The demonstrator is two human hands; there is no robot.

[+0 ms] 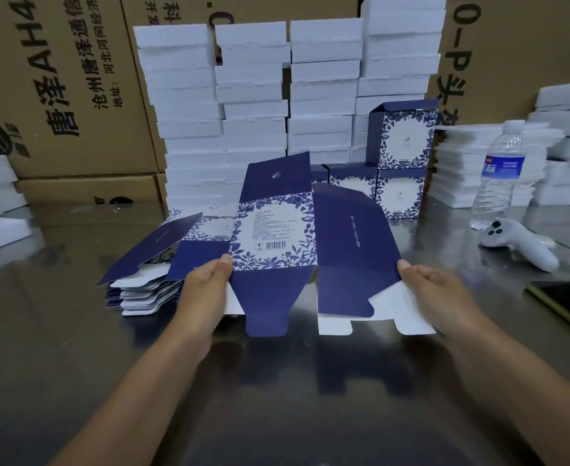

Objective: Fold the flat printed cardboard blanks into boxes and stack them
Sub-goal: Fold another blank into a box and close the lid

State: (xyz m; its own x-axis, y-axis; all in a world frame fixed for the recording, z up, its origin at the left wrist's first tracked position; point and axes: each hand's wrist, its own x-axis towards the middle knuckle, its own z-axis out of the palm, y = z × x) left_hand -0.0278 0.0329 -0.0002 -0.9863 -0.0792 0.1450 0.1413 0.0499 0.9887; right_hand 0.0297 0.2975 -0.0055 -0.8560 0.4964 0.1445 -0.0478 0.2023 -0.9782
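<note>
Head view: a person holds one printed blank (273,230) just above the counter (277,398), spread wide, with its navy flaps hanging toward the viewer.
Left hand (206,284): pinches the lower left corner of the barcode panel, thumb on the print; the fingers are beneath it, out of sight.
Right hand (435,287): pinches the right edge of the navy panel the same way, thumb on top.
Handling: the blank is probably light, thin card that is stiff across a panel and gives readily at the scored creases. The glossy print may slip, and the tabs look easy to crumple.
Where to hold: the panel edges near the creases, as now, and clear of the small tabs.
Pile of flat blanks (149,290): lies on the counter just left of the held one, its top sheet lifted.
Folded boxes (401,193): stand behind the blank, one on top of another. The upper one has a side flap open, and I cannot tell what is inside them.
Water bottle (502,176): clear and capped, at the right. Its fill level is unclear.
White stacks (253,95): piled against brown cartons (58,95) at the back.
</note>
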